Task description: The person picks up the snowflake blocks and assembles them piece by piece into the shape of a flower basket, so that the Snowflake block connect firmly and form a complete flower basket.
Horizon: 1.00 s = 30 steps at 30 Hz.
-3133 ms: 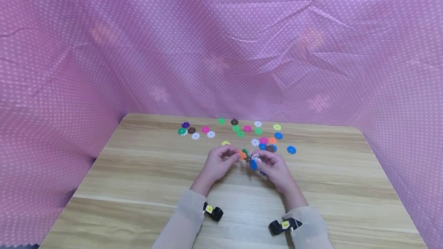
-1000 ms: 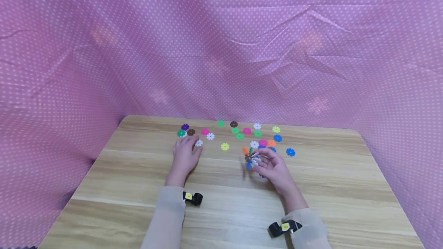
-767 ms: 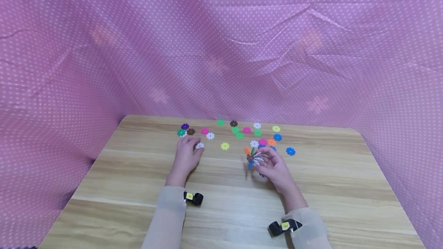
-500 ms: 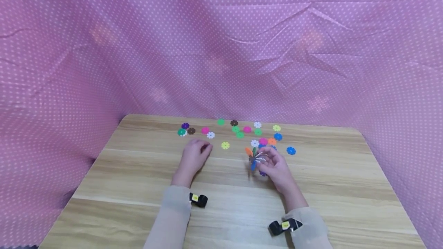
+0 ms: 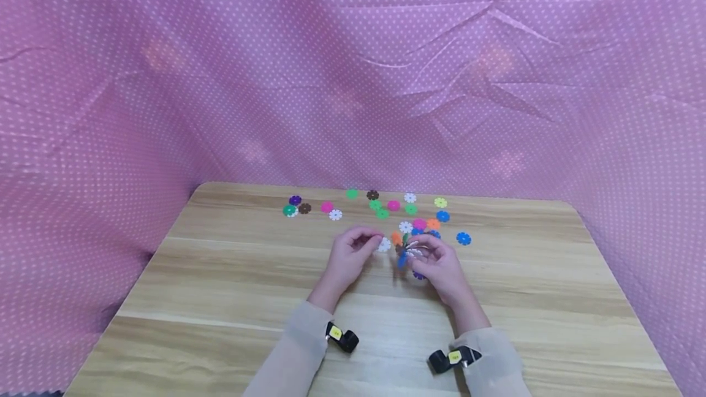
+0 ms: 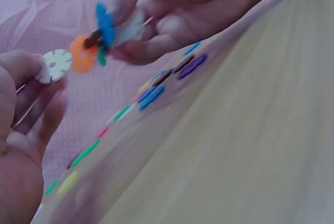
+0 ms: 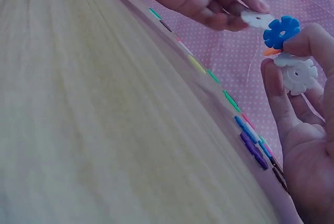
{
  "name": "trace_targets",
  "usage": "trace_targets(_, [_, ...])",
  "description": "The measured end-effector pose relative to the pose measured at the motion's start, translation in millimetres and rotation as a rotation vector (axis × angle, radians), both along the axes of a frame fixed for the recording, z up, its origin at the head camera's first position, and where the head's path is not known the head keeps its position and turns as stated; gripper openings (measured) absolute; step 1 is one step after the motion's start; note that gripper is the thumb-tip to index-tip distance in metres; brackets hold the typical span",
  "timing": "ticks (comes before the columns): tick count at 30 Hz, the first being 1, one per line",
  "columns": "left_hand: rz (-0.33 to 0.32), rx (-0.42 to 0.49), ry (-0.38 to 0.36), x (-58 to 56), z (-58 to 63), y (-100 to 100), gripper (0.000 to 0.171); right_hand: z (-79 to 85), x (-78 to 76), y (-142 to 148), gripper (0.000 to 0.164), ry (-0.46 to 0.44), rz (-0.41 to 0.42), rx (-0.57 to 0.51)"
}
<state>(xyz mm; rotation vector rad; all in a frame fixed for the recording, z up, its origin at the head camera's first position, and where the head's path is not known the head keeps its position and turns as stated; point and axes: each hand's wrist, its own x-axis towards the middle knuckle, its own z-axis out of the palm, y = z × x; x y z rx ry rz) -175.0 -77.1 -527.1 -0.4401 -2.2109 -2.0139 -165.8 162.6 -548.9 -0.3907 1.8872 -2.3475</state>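
My left hand [image 5: 346,260] pinches a white notched disc [image 6: 55,66], a flower-shaped plastic snowflake piece, between thumb and forefinger. To its right, my right hand [image 5: 440,264] grips a small cluster of joined discs above the table. In that cluster I see an orange disc [image 6: 83,54], a blue disc [image 7: 282,32], a white disc [image 7: 297,73], plus some green and brown. The left wrist view has the white disc's edge right beside the orange one; whether they touch I cannot tell. A purple disc [image 5: 419,275] lies beneath my right hand, partly hidden.
Several loose discs lie flat along the far part of the wooden table [image 5: 220,287], among them a pink disc [image 5: 327,207], a green disc [image 5: 352,193] and a blue disc [image 5: 464,238]. A pink dotted cloth [image 5: 342,78] hangs behind and at both sides.
My left hand let go of the cluster's orange disc, went left, picked up a white disc from the table and carried it back right to the cluster. My right hand stayed nearly in place.
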Motion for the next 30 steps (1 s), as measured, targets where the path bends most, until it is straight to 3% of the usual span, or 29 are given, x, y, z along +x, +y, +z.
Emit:
trace_targets(5, [0.013, -0.036, 0.027, 2.8, -0.3, 8.2, 0.012, 1.2, 0.4, -0.4, 0.047, -0.007, 0.001, 0.015])
trace_targets(12, [0.029, -0.023, -0.013, 3.4, -1.0, 8.3, 0.014, 3.3, 0.6, -0.9, 0.046, -0.025, -0.010, 0.024])
trace_targets(19, [-0.026, -0.110, 0.023, 3.3, -0.4, 6.0, 0.015, 4.9, 0.8, -0.3, 0.046, -0.047, -0.025, 0.014])
trace_targets(25, [-0.020, -0.119, 0.038, 3.6, -0.6, 4.4, 0.014, 3.8, 0.9, -0.1, 0.045, -0.034, -0.020, 0.004])
trace_targets(30, [-0.053, -0.146, 0.051, 3.8, 0.3, 4.5, 0.012, 3.3, 1.1, 0.0, 0.045, -0.031, -0.021, 0.013])
